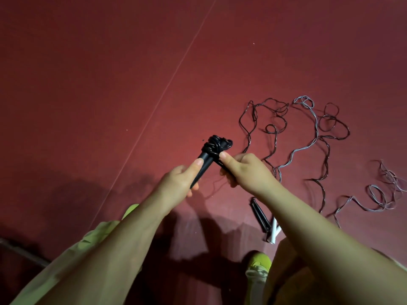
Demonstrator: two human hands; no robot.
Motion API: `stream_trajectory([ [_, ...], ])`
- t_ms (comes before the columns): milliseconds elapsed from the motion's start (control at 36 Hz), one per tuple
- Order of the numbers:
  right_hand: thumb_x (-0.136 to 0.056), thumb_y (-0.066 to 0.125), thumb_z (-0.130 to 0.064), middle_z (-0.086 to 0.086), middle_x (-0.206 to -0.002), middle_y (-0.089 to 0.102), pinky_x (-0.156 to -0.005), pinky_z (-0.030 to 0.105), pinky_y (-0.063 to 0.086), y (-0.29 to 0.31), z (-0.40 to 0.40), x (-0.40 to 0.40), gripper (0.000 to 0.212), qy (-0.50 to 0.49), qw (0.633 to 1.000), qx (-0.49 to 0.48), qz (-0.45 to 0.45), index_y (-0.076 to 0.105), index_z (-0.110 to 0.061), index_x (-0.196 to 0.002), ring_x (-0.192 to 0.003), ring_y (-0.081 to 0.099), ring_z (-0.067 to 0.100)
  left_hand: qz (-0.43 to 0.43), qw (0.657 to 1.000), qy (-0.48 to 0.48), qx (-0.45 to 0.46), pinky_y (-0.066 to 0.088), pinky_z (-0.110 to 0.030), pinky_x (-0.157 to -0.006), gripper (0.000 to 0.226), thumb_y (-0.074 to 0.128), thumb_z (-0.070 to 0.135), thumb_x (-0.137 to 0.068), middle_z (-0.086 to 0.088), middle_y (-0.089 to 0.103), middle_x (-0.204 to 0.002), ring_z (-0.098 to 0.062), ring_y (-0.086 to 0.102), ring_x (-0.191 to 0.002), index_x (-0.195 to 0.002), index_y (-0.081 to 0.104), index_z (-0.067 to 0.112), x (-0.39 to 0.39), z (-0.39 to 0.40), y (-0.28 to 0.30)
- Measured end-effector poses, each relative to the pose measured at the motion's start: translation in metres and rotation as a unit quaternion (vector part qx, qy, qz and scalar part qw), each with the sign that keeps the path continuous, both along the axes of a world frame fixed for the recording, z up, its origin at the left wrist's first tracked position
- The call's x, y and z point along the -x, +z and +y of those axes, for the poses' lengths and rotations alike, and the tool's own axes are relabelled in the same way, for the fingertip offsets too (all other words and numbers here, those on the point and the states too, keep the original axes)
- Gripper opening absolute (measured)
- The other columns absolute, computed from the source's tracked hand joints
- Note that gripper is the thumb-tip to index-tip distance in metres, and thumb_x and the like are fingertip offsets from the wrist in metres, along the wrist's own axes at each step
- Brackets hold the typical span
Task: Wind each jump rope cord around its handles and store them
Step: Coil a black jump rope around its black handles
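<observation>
Two bare forearms reach forward from the bottom edge, over yellow-green trouser legs (72, 256) and a yellow-green sneaker (258, 268) below the right forearm. The left hand (178, 180) grips a black jump-rope handle (203, 165), thumb laid along its shaft, fingers curled beneath. The right hand (246, 169) is closed round a second black handle just beside it, thumb tip pressing the black cord bundle (217, 145) wound round the handles' far ends. Both are held above a dark red floor (110, 73), matte, crossed by a thin pale seam (167, 86) running diagonally left of the hands. Right of and beyond the right hand, a loose dark cord (250, 134) and a pale grey cord (316, 126) sprawl tangled on the floor. Beneath the right wrist lie another black handle (259, 213) and a white handle (273, 232). Shadows of the arms darken the floor near the legs.
</observation>
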State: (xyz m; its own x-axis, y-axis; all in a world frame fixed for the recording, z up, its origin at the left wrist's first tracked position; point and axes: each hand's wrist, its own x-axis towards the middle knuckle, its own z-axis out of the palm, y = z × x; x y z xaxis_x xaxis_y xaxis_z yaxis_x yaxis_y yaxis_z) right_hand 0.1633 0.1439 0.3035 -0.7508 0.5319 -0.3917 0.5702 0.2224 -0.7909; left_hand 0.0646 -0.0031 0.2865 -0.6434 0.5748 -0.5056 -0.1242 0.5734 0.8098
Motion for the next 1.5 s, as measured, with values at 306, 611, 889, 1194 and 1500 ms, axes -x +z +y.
stream_trajectory([
  [306, -0.087, 0.053, -0.061, 0.004, -0.058, 0.049, -0.047, 0.026, 0.031, 0.004, -0.012, 0.005, 0.063, -0.055, 0.987, 0.15, 0.018, 0.068, 0.001, -0.084, -0.047, 0.039, 0.018, 0.177, 0.984, -0.033, -0.011, 0.037, -0.03, -0.058, 0.032, 0.075, 0.042, -0.073, 0.009, 0.051, -0.072, -0.009, 0.048, -0.065, -0.084, 0.051, 0.023, -0.003, -0.004, 0.0],
  [611, -0.07, 0.053, -0.044, -0.001, -0.048, 0.042, -0.05, 0.03, 0.03, 0.001, -0.007, 0.002, 0.034, -0.024, 0.973, 0.182, 0.14, 0.048, -0.01, -0.065, -0.048, 0.037, 0.017, -0.397, 0.91, -0.093, -0.078, 0.05, -0.04, -0.075, 0.084, 0.028, 0.075, -0.067, -0.017, 0.07, -0.09, -0.029, 0.065, -0.076, -0.096, 0.069, 0.007, 0.001, -0.006, 0.023],
  [889, -0.082, 0.045, -0.058, -0.001, -0.064, 0.062, -0.066, 0.044, 0.034, 0.006, 0.002, -0.001, 0.056, 0.088, 0.976, 0.182, 0.081, 0.064, -0.005, -0.08, -0.06, 0.055, 0.019, -0.437, 0.888, -0.118, -0.083, 0.032, -0.025, -0.046, 0.069, 0.032, 0.068, -0.074, -0.006, 0.052, -0.059, -0.018, 0.047, -0.045, -0.074, 0.065, 0.008, 0.002, -0.007, 0.022],
  [1194, -0.098, 0.046, -0.045, 0.008, -0.058, 0.059, -0.053, 0.03, 0.046, 0.008, 0.004, -0.002, 0.048, 0.044, 0.987, 0.155, -0.023, 0.063, -0.007, -0.072, -0.05, 0.054, 0.019, -0.251, 0.965, -0.076, -0.012, 0.034, -0.023, -0.047, 0.063, 0.025, 0.057, -0.096, -0.002, 0.056, -0.059, -0.018, 0.048, -0.048, -0.078, 0.061, 0.009, -0.003, -0.002, 0.007],
  [1500, -0.093, 0.048, -0.054, 0.006, -0.05, 0.059, -0.055, 0.026, 0.037, 0.002, 0.002, -0.001, 0.056, 0.011, 0.999, 0.004, -0.044, 0.061, -0.011, -0.061, -0.034, 0.046, 0.004, -0.046, 0.998, -0.032, -0.02, 0.036, -0.025, -0.052, 0.051, 0.04, 0.055, -0.094, 0.003, 0.061, -0.064, -0.013, 0.052, -0.055, -0.083, 0.065, 0.012, 0.0, 0.0, -0.005],
])
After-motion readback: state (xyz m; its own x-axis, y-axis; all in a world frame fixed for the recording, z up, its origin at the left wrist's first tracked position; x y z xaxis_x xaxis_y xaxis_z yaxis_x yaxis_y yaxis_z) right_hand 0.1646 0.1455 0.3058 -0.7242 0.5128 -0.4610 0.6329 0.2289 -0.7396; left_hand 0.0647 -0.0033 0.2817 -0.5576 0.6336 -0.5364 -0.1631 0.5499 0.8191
